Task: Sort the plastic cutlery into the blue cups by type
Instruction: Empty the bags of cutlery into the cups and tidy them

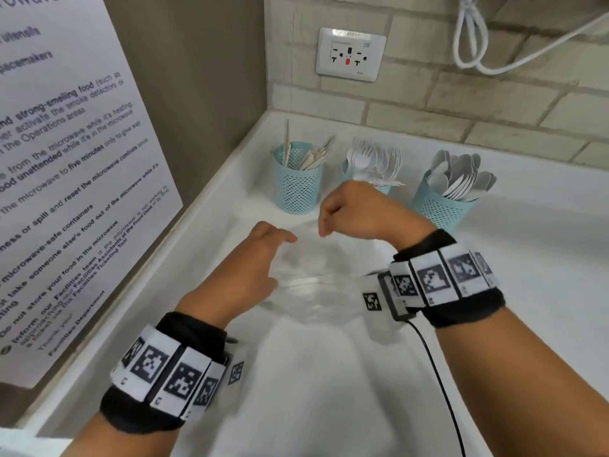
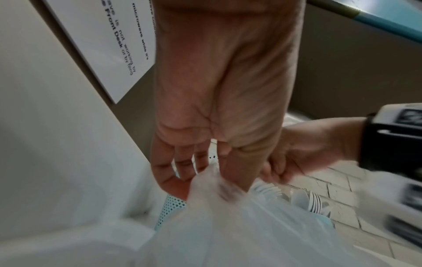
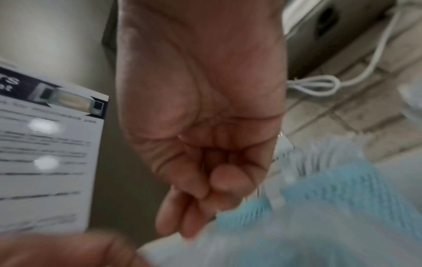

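Left hand: our left hand sat at the centre of the head view, thumb and fingertips pinching the edge of a clear plastic bag; the left wrist view showed the film bunched between thumb and fingers
Right hand: our right hand was just right of centre, fingers curled inward over the bag's far edge; the right wrist view was blurred, so we could not tell whether they actually gripped the film
Bag: it was stretched between the two hands over the white counter, and what lay inside we could not make out
Left cup: a blue mesh cup stood upper centre-left of the frame, holding pale wooden sticks
Middle cup: a second blue cup was mostly hidden behind our right hand, white plastic forks fanning out of it
Right cup: a third blue mesh cup stood right of centre, tilted, packed with white plastic spoons
Backdrop: a printed notice filled the left of the frame, a wall socket sat at top centre and a white cable hung at the upper right
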Action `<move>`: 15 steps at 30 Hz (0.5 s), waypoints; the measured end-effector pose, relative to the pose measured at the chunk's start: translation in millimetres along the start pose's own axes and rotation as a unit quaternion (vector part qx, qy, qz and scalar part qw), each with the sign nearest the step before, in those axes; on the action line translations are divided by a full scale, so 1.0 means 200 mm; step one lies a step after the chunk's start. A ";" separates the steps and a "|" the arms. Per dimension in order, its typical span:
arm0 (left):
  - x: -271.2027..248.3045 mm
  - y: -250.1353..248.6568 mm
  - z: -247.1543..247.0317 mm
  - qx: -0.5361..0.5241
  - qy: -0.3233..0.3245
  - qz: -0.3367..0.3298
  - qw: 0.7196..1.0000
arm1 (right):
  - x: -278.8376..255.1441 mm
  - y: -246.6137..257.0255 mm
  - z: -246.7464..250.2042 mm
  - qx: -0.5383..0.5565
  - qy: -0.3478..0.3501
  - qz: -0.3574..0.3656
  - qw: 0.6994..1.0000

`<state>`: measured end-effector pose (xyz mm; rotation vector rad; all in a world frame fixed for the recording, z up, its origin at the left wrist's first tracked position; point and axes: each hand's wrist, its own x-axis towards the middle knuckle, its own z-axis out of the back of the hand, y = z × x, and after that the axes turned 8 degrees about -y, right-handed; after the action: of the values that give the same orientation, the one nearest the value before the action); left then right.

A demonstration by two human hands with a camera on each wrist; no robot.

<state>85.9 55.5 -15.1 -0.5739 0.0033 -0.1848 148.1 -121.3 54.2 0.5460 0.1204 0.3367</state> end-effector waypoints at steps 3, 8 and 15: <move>0.00 0.00 0.00 0.055 0.009 0.009 0.998 | -0.09 -0.07 -0.12 -0.100 0.142 -0.021 0.985; -0.01 -0.02 -0.01 0.105 0.036 0.026 0.994 | -0.15 -0.22 -0.19 -0.129 0.215 -0.084 0.964; 0.00 -0.25 -0.12 0.271 -0.013 -0.043 0.962 | -0.17 -0.24 -0.24 -0.187 0.204 -0.085 0.957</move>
<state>75.9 1.5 -7.4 -0.0291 -0.0963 -0.2522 120.6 -147.7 -11.0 0.0829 0.4899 0.2916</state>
